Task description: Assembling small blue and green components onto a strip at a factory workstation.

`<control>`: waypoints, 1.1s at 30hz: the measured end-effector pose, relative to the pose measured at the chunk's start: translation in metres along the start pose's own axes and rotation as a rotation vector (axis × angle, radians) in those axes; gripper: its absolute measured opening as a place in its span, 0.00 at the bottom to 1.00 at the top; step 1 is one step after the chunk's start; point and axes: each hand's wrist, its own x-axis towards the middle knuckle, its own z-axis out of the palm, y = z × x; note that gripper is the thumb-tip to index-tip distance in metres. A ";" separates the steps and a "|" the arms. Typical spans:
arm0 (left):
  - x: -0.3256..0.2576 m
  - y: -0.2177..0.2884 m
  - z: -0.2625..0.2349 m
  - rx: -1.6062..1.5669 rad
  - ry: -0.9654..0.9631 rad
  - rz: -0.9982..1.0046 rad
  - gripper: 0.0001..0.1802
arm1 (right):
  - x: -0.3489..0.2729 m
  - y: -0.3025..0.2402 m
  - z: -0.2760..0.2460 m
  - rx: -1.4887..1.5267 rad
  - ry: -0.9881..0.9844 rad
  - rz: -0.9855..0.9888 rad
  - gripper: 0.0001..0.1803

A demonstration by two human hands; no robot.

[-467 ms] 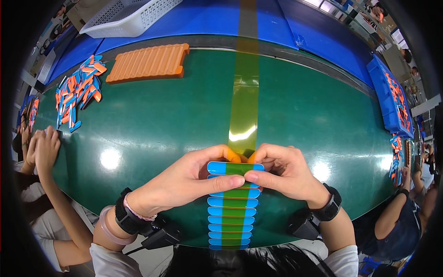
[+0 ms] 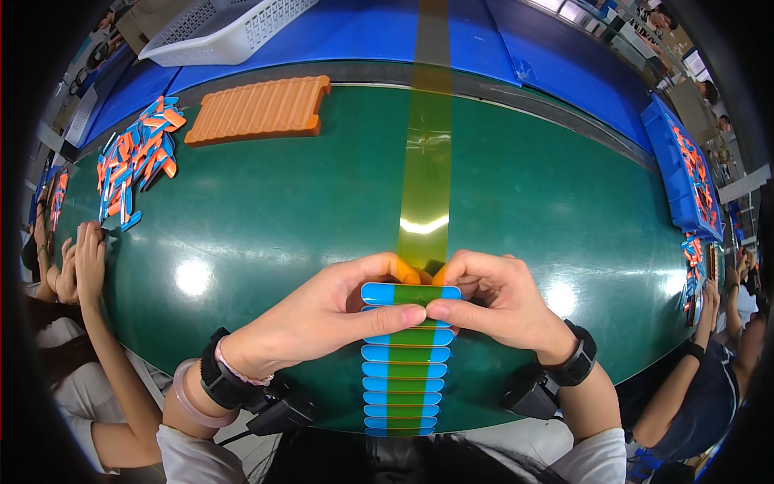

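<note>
A row of several flat blue pieces (image 2: 405,379) lies along a translucent yellow tape strip (image 2: 425,169) that runs up the middle of the green table (image 2: 266,218). My left hand (image 2: 322,319) and my right hand (image 2: 496,302) meet at the top of the row. Both pinch the topmost blue piece (image 2: 407,293), thumbs pressing on its near edge, with orange showing behind the fingertips. Black bands sit on both wrists.
An orange ribbed tray (image 2: 258,109) lies at the back left, beside a heap of blue and orange pieces (image 2: 133,157). A white basket (image 2: 226,28) stands behind. A blue bin (image 2: 685,173) with pieces sits at right. Other people's hands (image 2: 81,258) work at the left and right edges.
None of note: both hands stay at the top of the row, fingers shifted only slightly on the topmost blue piece.
</note>
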 end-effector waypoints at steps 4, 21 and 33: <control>0.000 -0.001 0.000 -0.003 -0.003 0.012 0.17 | 0.000 0.000 0.000 -0.008 -0.004 -0.002 0.08; 0.000 -0.002 -0.001 0.005 -0.003 0.003 0.16 | 0.000 -0.001 -0.001 0.002 -0.019 -0.010 0.09; 0.000 -0.002 -0.001 0.011 0.002 0.004 0.18 | 0.001 0.001 -0.001 -0.036 -0.039 -0.075 0.11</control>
